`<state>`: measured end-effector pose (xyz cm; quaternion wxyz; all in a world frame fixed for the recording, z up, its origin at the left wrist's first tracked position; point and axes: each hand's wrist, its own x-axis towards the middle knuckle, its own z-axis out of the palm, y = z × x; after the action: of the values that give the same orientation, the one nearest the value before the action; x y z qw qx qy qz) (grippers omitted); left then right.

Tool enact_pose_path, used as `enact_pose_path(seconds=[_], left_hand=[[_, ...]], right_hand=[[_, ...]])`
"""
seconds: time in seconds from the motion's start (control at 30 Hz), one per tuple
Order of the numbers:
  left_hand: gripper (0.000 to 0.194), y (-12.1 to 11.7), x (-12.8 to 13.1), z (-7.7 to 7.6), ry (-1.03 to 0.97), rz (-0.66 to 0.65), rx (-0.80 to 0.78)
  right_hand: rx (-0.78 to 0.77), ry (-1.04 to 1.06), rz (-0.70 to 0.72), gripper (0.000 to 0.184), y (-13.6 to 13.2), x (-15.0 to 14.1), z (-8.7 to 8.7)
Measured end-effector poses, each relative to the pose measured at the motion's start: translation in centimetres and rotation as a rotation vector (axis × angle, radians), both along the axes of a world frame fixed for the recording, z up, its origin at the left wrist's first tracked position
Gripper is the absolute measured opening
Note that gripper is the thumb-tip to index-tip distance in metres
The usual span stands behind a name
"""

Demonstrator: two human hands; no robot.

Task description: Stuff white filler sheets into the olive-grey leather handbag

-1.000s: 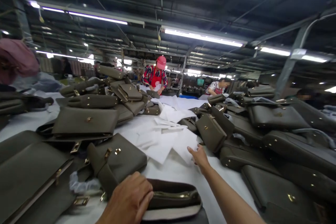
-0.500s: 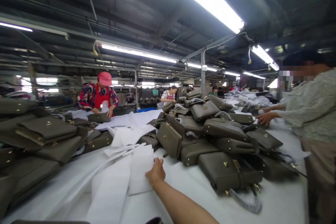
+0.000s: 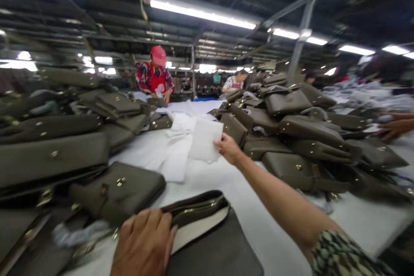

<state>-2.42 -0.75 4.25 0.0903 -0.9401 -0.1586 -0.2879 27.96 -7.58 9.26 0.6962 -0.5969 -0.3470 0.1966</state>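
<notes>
My right hand [image 3: 229, 148] is stretched forward over the table and pinches the edge of a white, thin rectangular sheet [image 3: 207, 140], which is raised and tilted toward me. Whether it is paper or foam I cannot tell. Close to me, my left hand [image 3: 142, 241] grips the top edge of a dark olive handbag [image 3: 213, 250]. The bag's mouth gapes, showing a zipper and a pale strip inside. My left thumb is mostly hidden. More white sheets [image 3: 177, 159] lie loosely just left of the held one.
Olive handbags are heaped at the left [image 3: 51, 151] and right [image 3: 310, 133] of the white tabletop [image 3: 239, 194]. Across the table stands a person in a red cap [image 3: 158, 56], with another person [image 3: 234, 82] farther back. A co-worker's hands [image 3: 396, 126] reach in at the far right.
The view has swung down and to the right. My right hand has lifted the white sheet off the others. My left hand and the handbag it grips have come into view.
</notes>
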Motion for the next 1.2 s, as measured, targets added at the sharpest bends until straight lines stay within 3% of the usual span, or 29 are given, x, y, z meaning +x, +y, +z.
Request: enact_pose_path(seconds=[0.07, 0.17, 0.27, 0.37, 0.6, 0.77, 0.9, 1.03, 1.2], left_hand=[[0.014, -1.5, -0.7, 0.3, 0.064, 0.075, -0.049], [0.01, -1.9, -0.5, 0.8, 0.067, 0.047, -0.117], [0.006, -1.5, -0.6, 1.0, 0.065, -0.011, -0.159], [0.006, -1.2, -1.1, 0.8, 0.064, -0.056, -0.191], [0.006, -0.9, -2.0, 1.6, 0.175, -0.153, -0.347], [0.002, -0.2, -2.1, 1.7, 0.096, -0.202, -0.394], [0.004, 0.1, -2.0, 0.9, 0.046, -0.182, -0.376], [0.013, 0.3, -1.9, 0.3, 0.043, -0.18, -0.301], [0.004, 0.3, -1.9, 0.0, -0.029, -0.163, -0.264]], right_hand=[[0.065, 0.039, 0.139, 0.039, -1.9, -1.0, 1.3], [0.187, 0.047, 0.316, 0.037, -5.3, -3.9, 2.9], [0.237, -0.004, 0.337, 0.038, -7.6, -7.2, 3.3], [0.256, -0.036, 0.341, 0.038, -7.7, -9.4, 2.7], [0.061, -0.028, 0.467, 0.034, -4.9, -11.5, 0.0], [-0.072, -0.006, 0.527, 0.036, -4.1, -10.6, -1.1], [-0.156, -0.057, 0.58, 0.033, -4.9, -9.3, -0.3], [-0.268, -0.313, 0.701, 0.025, -6.0, -9.0, 1.0], [-0.476, -0.649, 0.616, 0.013, -6.0, -9.5, 1.8]])
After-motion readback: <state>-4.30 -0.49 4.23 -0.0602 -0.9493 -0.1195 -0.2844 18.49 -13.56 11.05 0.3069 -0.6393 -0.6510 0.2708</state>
